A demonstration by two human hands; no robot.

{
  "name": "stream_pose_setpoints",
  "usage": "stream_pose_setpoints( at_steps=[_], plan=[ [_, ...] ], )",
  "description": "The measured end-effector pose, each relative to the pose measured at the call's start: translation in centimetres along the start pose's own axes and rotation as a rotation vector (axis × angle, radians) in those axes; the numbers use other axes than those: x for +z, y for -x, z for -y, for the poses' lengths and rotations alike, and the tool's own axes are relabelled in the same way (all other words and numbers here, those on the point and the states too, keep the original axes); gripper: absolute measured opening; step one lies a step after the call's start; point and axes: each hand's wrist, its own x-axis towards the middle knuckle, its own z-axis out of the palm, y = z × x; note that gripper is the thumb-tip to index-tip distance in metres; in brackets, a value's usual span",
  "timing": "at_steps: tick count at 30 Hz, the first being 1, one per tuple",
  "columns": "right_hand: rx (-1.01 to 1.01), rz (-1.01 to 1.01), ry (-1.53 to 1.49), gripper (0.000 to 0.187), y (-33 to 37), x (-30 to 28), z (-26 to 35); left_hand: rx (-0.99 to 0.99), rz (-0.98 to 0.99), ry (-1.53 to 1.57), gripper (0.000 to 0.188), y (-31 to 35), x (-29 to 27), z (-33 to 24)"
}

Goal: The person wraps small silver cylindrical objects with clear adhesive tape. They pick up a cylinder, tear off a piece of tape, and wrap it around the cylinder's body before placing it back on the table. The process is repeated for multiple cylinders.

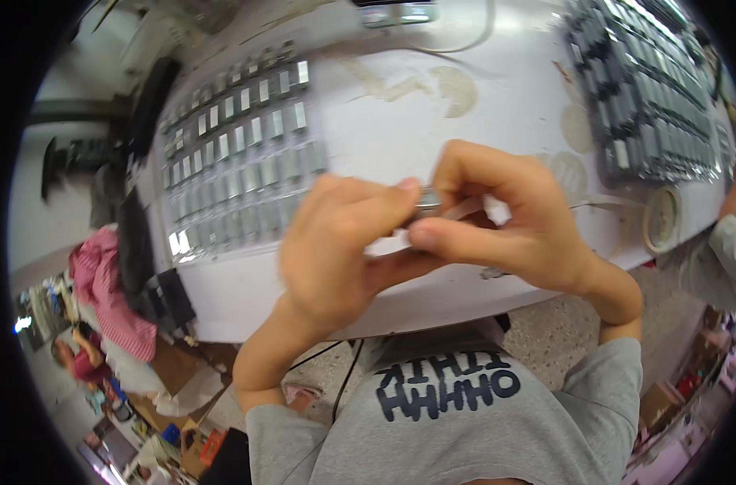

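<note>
Both my hands meet above the front of the white table. My left hand (331, 242) is closed, pinching a small silvery metal block (427, 202) that is mostly hidden by the fingers. My right hand (513, 222) is closed too, with thumb and bent fingers at the block's right side. A narrow pale strip (465, 208) runs from the block into the right hand's fingers. Left of the hands lies a clear plastic tray (198, 252) with rows of similar silvery blocks. The left hand is slightly blurred.
A roll of pale tape (664, 218) rests at the table's right edge, a strip trailing from it toward my right hand. Stacked trays of dark grey blocks (643, 105) stand at the far right. A small device (396, 14) sits at the back. Another person's arm (735, 194) shows at right.
</note>
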Motion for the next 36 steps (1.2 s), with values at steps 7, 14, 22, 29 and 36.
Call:
stream_pose_setpoints(
  at_steps=[7, 14, 22, 29, 36],
  plan=[
    [-0.087, -0.079, 0.128, 0.019, 0.0, 0.2, -0.2, -0.11, -0.075, 0.218, 0.044, -0.3, 1.1, -0.4],
    [-0.162, -0.007, 0.126, 0.013, -0.3, -0.6, 0.2, -0.347, 0.092, 0.52, 0.043, -0.4, -0.7, -0.6],
    [-0.143, 0.035, -0.026, 0.014, -0.2, -0.7, 0.3, -0.532, 0.021, 0.861, 0.036, -0.1, -0.1, -1.7],
    [-0.141, -0.046, 0.038, 0.02, -0.2, -0.4, 0.0, -0.222, 0.07, 0.374, 0.049, 0.5, 1.1, -0.8],
    [-0.076, -0.125, 0.093, 0.016, -0.5, -0.8, -0.1, -0.146, 0.146, -0.003, 0.067, -0.2, 0.8, -0.5]
  ],
)
